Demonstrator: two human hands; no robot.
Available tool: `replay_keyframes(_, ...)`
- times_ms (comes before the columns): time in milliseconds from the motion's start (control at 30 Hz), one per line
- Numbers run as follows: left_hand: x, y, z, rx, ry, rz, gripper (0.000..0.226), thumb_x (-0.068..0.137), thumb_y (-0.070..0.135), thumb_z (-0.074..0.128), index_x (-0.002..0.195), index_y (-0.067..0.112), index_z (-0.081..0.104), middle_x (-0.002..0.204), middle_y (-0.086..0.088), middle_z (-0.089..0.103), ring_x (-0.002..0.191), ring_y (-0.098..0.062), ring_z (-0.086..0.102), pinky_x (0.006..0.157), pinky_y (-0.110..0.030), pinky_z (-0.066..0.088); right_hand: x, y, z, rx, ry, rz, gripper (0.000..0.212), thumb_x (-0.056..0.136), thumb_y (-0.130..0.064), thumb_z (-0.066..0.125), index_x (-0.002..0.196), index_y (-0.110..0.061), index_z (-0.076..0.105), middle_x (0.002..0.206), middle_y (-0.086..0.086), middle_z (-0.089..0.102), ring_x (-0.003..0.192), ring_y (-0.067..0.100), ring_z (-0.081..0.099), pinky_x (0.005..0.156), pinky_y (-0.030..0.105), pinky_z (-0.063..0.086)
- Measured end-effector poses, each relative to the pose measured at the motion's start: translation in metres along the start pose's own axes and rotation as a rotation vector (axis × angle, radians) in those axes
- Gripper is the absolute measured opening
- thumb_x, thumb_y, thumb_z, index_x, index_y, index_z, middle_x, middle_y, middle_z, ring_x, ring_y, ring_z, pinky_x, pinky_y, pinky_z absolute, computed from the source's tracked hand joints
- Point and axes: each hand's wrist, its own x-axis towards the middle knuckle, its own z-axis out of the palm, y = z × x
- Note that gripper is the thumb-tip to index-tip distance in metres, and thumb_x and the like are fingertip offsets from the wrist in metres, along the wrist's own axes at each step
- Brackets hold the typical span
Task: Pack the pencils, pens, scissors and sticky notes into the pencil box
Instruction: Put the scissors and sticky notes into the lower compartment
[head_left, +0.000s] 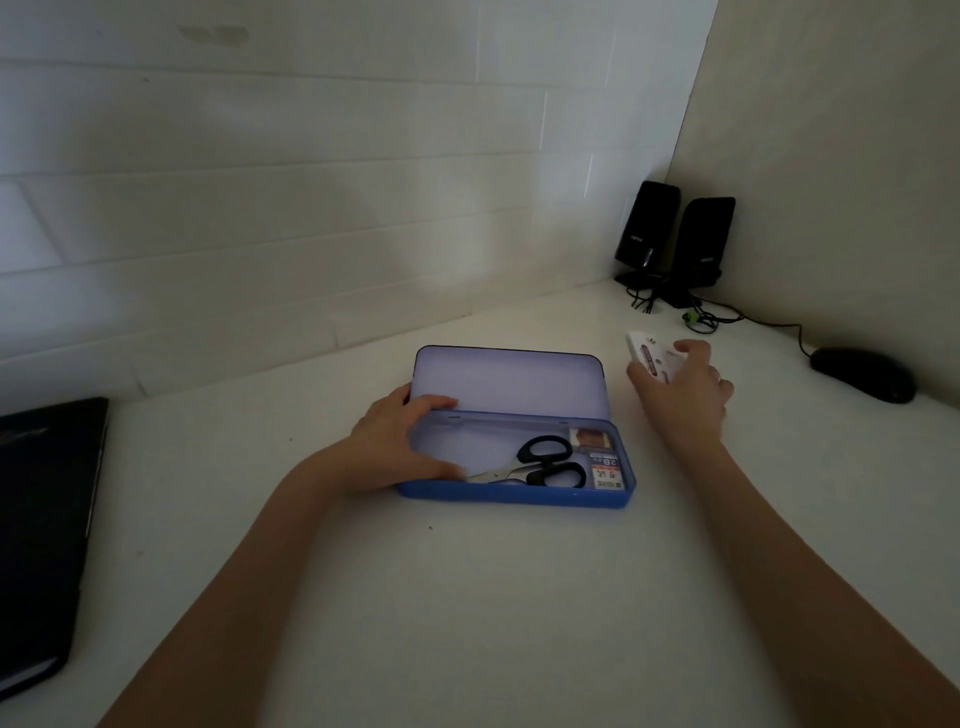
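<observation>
A blue pencil box (514, 493) lies open in the middle of the white desk, its lid (509, 379) tilted up toward the wall. Black-handled scissors (540, 465) lie inside, blades pointing left. Two small packets sit at the box's right end: one marked 2B (607, 472), and an orange-brown one (589, 437) behind it. My left hand (400, 441) grips the box's left end, thumb on the front rim and fingers on the hinge edge. My right hand (680, 387) is to the right of the box, closed around a small white packet (649, 358) with dark print.
Two black speakers (675, 234) with tangled cables stand in the back right corner. A black mouse (865, 374) lies at the far right by the wall. A black folder or laptop (41, 519) sits at the left edge. A tiled wall runs behind the desk.
</observation>
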Motion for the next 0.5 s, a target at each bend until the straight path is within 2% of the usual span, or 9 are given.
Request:
replay_keyframes(133, 0.001, 0.004, 0.002, -0.007, 0.026, -0.026, 0.105, 0.038, 0.073, 0.067, 0.133, 0.041, 0.036, 0.146, 0.006, 0.027, 0.133, -0.018, 0.029, 0.112, -0.04, 0.028, -0.012, -0.018, -0.013, 0.195, 0.024, -0.113, 0.053, 0.079, -0.034, 0.061, 0.126, -0.021, 0.039, 0.12, 0.012, 0.053, 0.115, 0.029, 0.037, 0.083, 0.037, 0.041)
replay_keyframes(267, 0.0, 0.009, 0.002, -0.014, 0.045, -0.045, 0.099, 0.049, 0.059, 0.079, 0.135, 0.037, 0.036, 0.146, 0.004, 0.026, 0.134, -0.02, 0.027, 0.111, -0.035, 0.026, -0.025, -0.041, -0.021, 0.352, -0.009, -0.207, 0.049, 0.078, -0.034, 0.065, 0.121, -0.024, 0.043, 0.112, 0.002, 0.053, 0.11, 0.021, 0.046, 0.08, 0.034, 0.049)
replay_keyframes(333, -0.001, 0.01, 0.002, -0.011, 0.038, -0.043, 0.098, 0.045, 0.066, 0.073, 0.133, 0.036, 0.039, 0.141, 0.005, 0.031, 0.13, -0.017, 0.03, 0.106, -0.031, 0.027, -0.036, -0.052, -0.025, 0.429, -0.122, -0.307, 0.049, 0.077, -0.029, 0.07, 0.118, -0.024, 0.045, 0.111, 0.0, 0.056, 0.097, 0.006, 0.057, 0.067, 0.017, 0.053)
replay_keyframes(367, -0.001, 0.01, 0.002, -0.058, 0.049, -0.046, 0.092, 0.049, 0.068, 0.069, 0.13, 0.035, 0.042, 0.136, 0.006, 0.036, 0.127, -0.015, 0.034, 0.103, -0.028, 0.029, -0.044, -0.057, -0.027, 0.438, -0.218, -0.375, 0.05, 0.076, -0.024, 0.072, 0.118, -0.022, 0.045, 0.107, -0.006, 0.057, 0.088, -0.002, 0.059, 0.061, 0.011, 0.051)
replay_keyframes(433, 0.001, 0.012, 0.002, -0.283, 0.146, -0.061, 0.054, 0.076, 0.055, 0.061, 0.122, 0.027, 0.053, 0.124, 0.004, 0.049, 0.117, -0.013, 0.045, 0.093, -0.022, 0.036, -0.063, -0.067, -0.03, 0.381, -0.442, -0.527, 0.051, 0.076, -0.016, 0.073, 0.119, -0.018, 0.047, 0.099, -0.018, 0.053, 0.081, -0.011, 0.057, 0.06, 0.008, 0.049)
replay_keyframes(467, 0.002, 0.013, 0.001, -0.397, 0.207, -0.083, 0.036, 0.088, 0.045, 0.052, 0.116, 0.023, 0.057, 0.117, 0.002, 0.055, 0.111, -0.014, 0.05, 0.086, -0.019, 0.039, -0.072, -0.072, -0.028, 0.333, -0.538, -0.587, 0.051, 0.075, -0.015, 0.074, 0.119, -0.02, 0.048, 0.098, -0.02, 0.052, 0.082, -0.009, 0.056, 0.062, 0.01, 0.049)
replay_keyframes(500, 0.003, 0.013, -0.001, -0.476, 0.267, -0.108, 0.028, 0.094, 0.037, 0.044, 0.111, 0.021, 0.06, 0.111, 0.001, 0.057, 0.106, -0.015, 0.053, 0.082, -0.02, 0.04, -0.08, -0.075, -0.024, 0.295, -0.616, -0.635, 0.05, 0.075, -0.017, 0.075, 0.117, -0.022, 0.049, 0.098, -0.018, 0.053, 0.083, -0.005, 0.056, 0.066, 0.013, 0.05)
